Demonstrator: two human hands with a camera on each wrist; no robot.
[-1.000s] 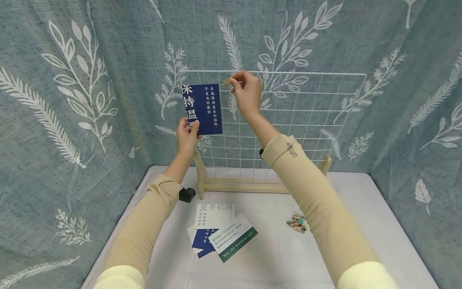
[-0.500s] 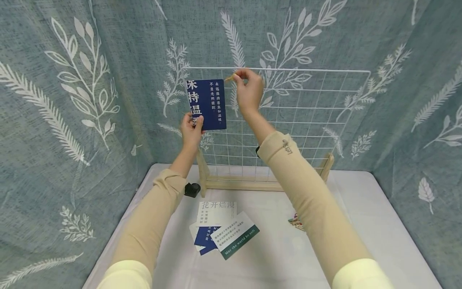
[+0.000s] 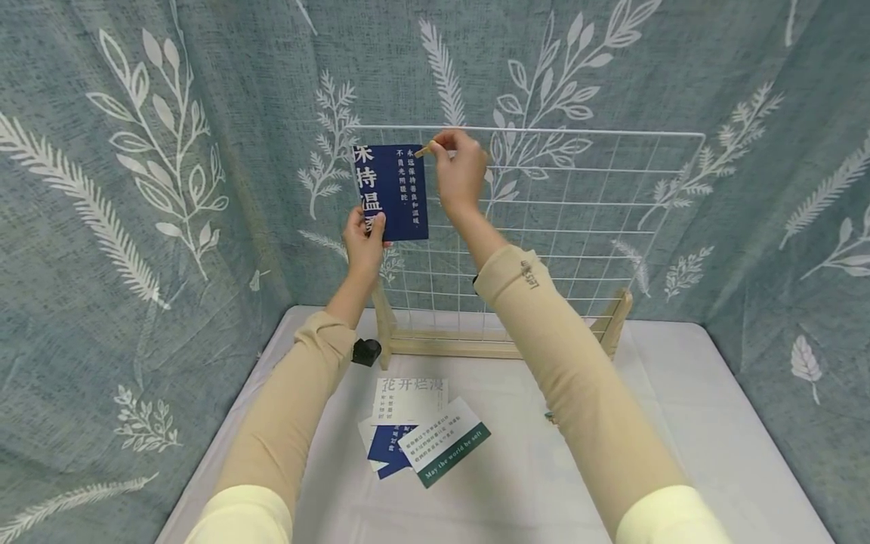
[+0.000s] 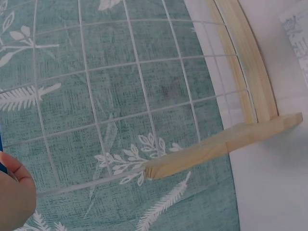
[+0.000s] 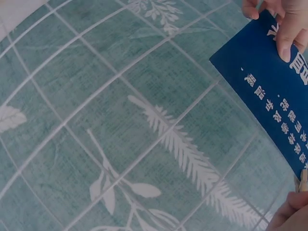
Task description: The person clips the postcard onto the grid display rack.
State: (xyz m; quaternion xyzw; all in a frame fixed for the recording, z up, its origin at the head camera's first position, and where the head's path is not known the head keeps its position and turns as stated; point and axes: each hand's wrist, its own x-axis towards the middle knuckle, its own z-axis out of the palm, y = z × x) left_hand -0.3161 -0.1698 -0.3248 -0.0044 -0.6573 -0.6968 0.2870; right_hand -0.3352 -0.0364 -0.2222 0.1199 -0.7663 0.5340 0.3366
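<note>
A dark blue card with white Chinese characters stands upright against the upper left of a white wire grid. My left hand pinches its lower left part, thumb on the front. At the card's upper right corner, my right hand pinches a small wooden clothespin. In the right wrist view the clothespin meets the card's corner; whether it grips the card or the wire cannot be made out. Only the edge of the left hand shows in the left wrist view.
The grid stands in a wooden base. Several overlapping cards lie on the white table in front of it. A pile of clothespins is mostly hidden behind the right forearm. Patterned cloth hangs around the table.
The clothespin in my right hand has moved from right of the card onto its upper right corner. My left hand has brought the card slightly up and right.
</note>
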